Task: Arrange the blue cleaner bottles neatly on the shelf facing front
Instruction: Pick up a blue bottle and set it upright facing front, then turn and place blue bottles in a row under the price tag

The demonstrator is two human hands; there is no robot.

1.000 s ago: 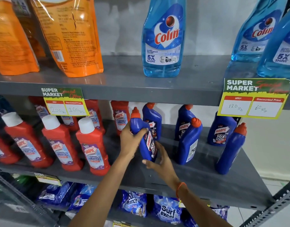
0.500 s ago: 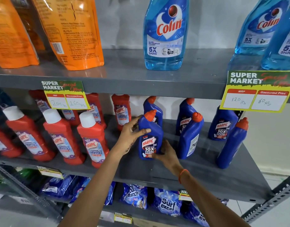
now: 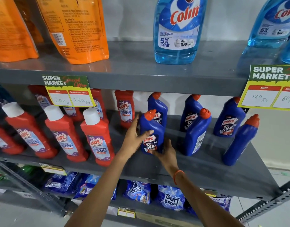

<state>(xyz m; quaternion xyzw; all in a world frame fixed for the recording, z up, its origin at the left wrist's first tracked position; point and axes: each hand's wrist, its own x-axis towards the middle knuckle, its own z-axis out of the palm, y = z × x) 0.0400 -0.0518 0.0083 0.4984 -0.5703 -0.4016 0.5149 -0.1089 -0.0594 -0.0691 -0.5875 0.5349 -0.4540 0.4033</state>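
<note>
Grey metal shelving (image 3: 141,76) fills the view in front of a pale wall, with the middle shelf (image 3: 198,171) carrying the cleaner bottles. Both bare arms reach up from below to 1 blue bottle (image 3: 151,133) standing near the middle of that shelf, a little back from its front edge. The left hand (image 3: 134,138) wraps the bottle's left side, thumb laid across the front above the label and fingers behind. The right hand (image 3: 168,153), with an orange band (image 3: 177,176) at the wrist, cups the bottle's lower right corner, fingers curled at its base. The bottle stands upright with its Harpic label facing front and its orange cap tilted left.

Directly behind it stands a 2nd blue bottle (image 3: 158,108), partly hidden. To the right, 1 bottle (image 3: 196,133) shows its side label, with another (image 3: 191,113) behind it facing front. Farther right, 1 bottle (image 3: 229,122) faces front and the last (image 3: 241,141), near the shelf's right edge, shows a plain blue side.

Red bottles (image 3: 96,136) with white caps fill the shelf's left half in 2 rows. Price tags (image 3: 68,90) hang from the upper shelf's front edge. That shelf holds orange pouches (image 3: 75,30) at its left and clear blue Colin bottles (image 3: 178,30) toward its right. Blue detergent packs (image 3: 171,197) lie on the lowest shelf.
</note>
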